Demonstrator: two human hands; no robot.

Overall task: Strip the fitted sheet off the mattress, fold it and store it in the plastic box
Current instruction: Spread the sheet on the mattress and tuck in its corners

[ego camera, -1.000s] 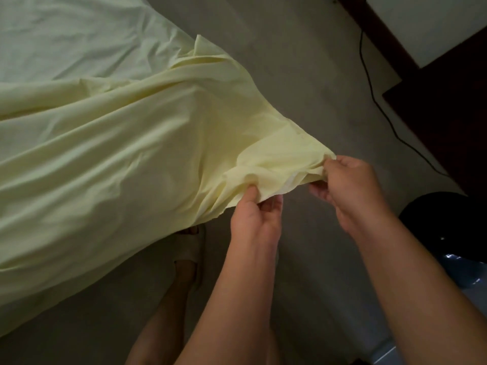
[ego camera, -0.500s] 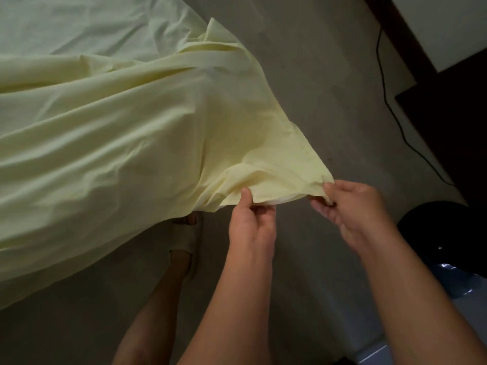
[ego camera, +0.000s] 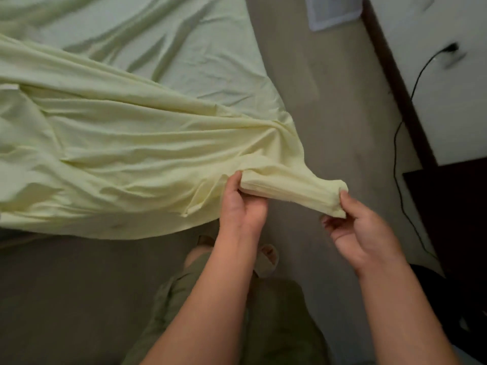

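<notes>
- One fitted sheet (ego camera: 126,154), pale yellow, is spread from 9 o'clock toward the centre. It lies partly on the mattress, and one corner is gathered into a single narrow bunch pointing to 3 o'clock.
- Two hands are counted, both bare.
- The bunch is pinched near its base by the left hand (ego camera: 243,206), thumb on top and fingers underneath.
- The tip of the bunch is pinched between thumb and fingers by the right hand (ego camera: 365,233), at 4 o'clock from the left.
- One mattress (ego camera: 189,43), covered in pale green, is seen at 11 o'clock.
- One black cable (ego camera: 395,154) is seen trailing down to the floor (ego camera: 329,114) at 3 o'clock, beside one dark piece of furniture (ego camera: 453,206).
- One sandalled foot (ego camera: 267,258) is seen just below the left hand.
</notes>
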